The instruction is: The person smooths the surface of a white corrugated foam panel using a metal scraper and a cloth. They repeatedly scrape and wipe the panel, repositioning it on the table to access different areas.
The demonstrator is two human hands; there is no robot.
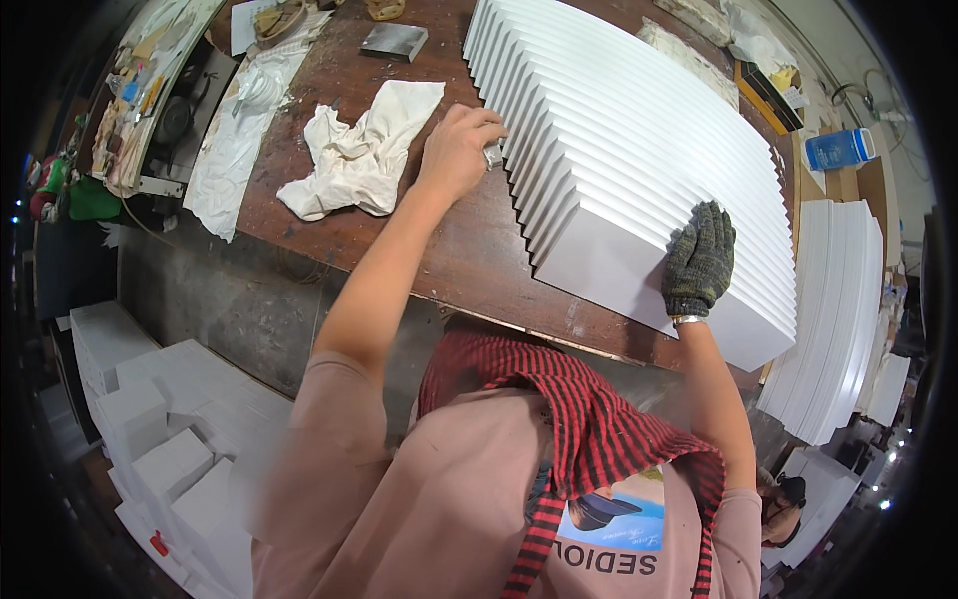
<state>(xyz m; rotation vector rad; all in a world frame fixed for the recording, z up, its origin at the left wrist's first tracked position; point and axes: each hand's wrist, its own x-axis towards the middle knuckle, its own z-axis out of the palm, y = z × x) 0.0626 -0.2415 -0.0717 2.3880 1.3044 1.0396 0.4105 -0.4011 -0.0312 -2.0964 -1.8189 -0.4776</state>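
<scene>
White panels lie in a long, stepped stack on the dark brown worktable, their edges forming a row of ridges. My bare left hand is at the left end of the stack, its fingers curled round a small grey metallic piece. Most of that piece is hidden by the fingers. My right hand, in a dark grey-green knitted glove, rests on the near part of the stack with its fingers stretched out flat. A crumpled white cloth lies to the left of my left hand.
A grey metal block sits at the table's far side. At right are a blue-and-clear container, a black-and-orange box and stacked white boards. White blocks stand low at left. Another person shows at lower right.
</scene>
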